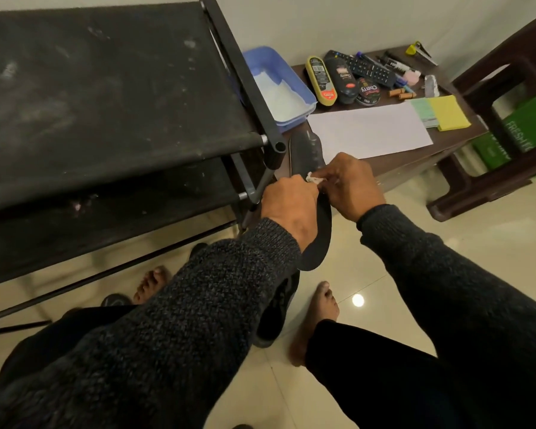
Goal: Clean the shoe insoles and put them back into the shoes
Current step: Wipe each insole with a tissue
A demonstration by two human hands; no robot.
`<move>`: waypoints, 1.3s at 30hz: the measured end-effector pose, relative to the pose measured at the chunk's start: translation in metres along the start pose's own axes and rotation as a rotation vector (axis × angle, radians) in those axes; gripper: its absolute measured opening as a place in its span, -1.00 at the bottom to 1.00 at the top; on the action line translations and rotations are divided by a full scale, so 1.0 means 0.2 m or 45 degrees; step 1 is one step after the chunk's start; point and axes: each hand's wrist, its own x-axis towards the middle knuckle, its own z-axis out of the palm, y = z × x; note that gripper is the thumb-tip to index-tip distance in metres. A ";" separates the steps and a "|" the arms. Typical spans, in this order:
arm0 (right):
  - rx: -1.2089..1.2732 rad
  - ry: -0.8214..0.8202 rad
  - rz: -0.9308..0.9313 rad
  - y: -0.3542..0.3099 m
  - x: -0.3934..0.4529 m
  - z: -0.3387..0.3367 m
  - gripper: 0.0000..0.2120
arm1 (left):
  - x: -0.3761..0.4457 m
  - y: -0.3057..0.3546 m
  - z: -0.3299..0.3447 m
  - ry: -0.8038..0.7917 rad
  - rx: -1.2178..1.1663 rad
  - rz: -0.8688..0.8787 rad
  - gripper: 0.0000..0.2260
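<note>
- Gripping the long black foam insole (317,230) near its middle, the left hand (287,205) has its fingers curled round the edge, knuckles up.
- The right hand (348,187) pinches a small crumpled white wipe (314,179) between its fingers, pressed against the insole just beside the left hand.
- The insole is held in the air, one end up near the corner post of the black fabric shoe rack (106,97), the other end hanging toward the floor.
- A black lace-up shoe (276,314) lies on the glossy cream tiled floor (384,274) below the insole, between the person's bare feet.
- On the dark brown worktop (415,159) lie a white sheet of paper (369,131), a blue plastic tray (279,85), shoe polish containers (341,80) and a yellow sponge cloth (449,113).
</note>
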 end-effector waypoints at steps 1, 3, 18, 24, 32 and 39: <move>-0.007 0.016 0.018 0.00 0.03 0.00 -0.81 | 0.00 0.00 0.00 -0.002 0.008 -0.001 -0.68; -0.046 0.052 0.074 0.00 0.13 0.02 -0.78 | 0.00 0.00 0.00 -0.005 0.037 0.003 -0.71; -0.063 0.016 0.059 0.05 -0.02 0.04 -0.82 | -0.01 0.01 -0.01 -0.023 0.065 0.024 -0.67; -0.009 0.105 0.158 0.01 0.10 0.05 -0.81 | 0.00 0.00 -0.02 -0.069 0.049 0.003 -0.71; 0.039 0.115 0.368 -0.03 0.50 0.02 -0.74 | -0.01 0.00 -0.03 -0.072 0.018 0.024 -0.72; 0.077 0.079 0.333 -0.04 0.44 0.07 -0.72 | -0.01 0.00 -0.02 -0.070 0.018 0.038 -0.74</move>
